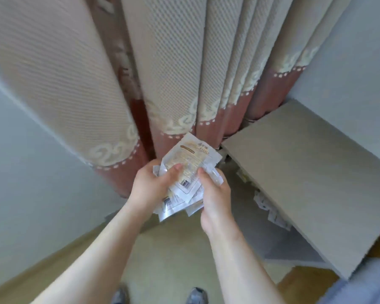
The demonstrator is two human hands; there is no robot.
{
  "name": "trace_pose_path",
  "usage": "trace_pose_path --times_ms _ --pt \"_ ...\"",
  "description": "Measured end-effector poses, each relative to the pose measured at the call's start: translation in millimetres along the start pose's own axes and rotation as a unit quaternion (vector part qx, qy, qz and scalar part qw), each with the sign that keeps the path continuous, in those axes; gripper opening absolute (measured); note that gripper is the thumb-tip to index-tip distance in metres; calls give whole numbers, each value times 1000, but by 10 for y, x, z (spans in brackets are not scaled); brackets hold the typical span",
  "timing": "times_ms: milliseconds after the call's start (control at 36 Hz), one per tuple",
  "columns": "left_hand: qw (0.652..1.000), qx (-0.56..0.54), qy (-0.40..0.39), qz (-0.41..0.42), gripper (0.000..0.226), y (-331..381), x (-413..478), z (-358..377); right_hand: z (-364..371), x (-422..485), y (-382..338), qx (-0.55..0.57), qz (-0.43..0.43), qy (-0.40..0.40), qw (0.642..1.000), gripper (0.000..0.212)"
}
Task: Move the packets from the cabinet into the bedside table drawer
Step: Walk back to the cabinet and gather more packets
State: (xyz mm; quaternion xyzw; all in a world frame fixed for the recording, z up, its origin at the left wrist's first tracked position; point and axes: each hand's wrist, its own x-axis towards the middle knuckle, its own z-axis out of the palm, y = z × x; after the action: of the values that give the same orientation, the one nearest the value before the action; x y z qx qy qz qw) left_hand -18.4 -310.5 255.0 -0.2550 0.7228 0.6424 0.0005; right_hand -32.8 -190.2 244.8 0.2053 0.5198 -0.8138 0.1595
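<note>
Both hands meet at the middle of the view, the left hand (pixel 150 185) curled around a fanned stack of white packets (pixel 185 170) with its thumb pressed on top, the right hand (pixel 214 194) closed on the stack's right edge. To the right, a grey bedside table (pixel 305 172) has its drawer (pixel 250 216) pulled open beneath the top, with a few more packets (pixel 266 205) lying along its far side. Beige and red curtains (pixel 162 73) hang behind, and the toes of two shoes (pixel 196 296) show on the floor (pixel 173 260).
</note>
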Motion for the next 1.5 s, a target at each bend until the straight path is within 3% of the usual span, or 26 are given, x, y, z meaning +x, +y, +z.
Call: trace_pose_path --times_ms 306,500,695,806,917,1083,1500 --pt "966 -119 217 74 12 759 -1036 -2135 2053 -1337 20 -95 -37 -204 974 16" --pt "921 -176 336 85 13 655 -1948 -3753 3287 -2524 703 -139 -17 -347 928 14" --pt "856 -146 489 82 20 347 -3256 -5303 4296 -3988 1687 -174 64 -466 865 10" --pt "800 -136 581 61 18 44 -3935 -5985 4709 -4742 2223 -204 108 -529 817 11" --pt "717 -184 669 60 20 -272 -4504 -6502 5021 -5398 2729 -225 174 -586 759 12" --pt "609 -250 750 60 16 -678 -5155 -7148 5416 -6179 3569 -279 205 -646 680 11" --pt "425 -262 866 7 18 -1254 -6279 -9373 7156 -7887 5254 -336 233 -774 484 10"
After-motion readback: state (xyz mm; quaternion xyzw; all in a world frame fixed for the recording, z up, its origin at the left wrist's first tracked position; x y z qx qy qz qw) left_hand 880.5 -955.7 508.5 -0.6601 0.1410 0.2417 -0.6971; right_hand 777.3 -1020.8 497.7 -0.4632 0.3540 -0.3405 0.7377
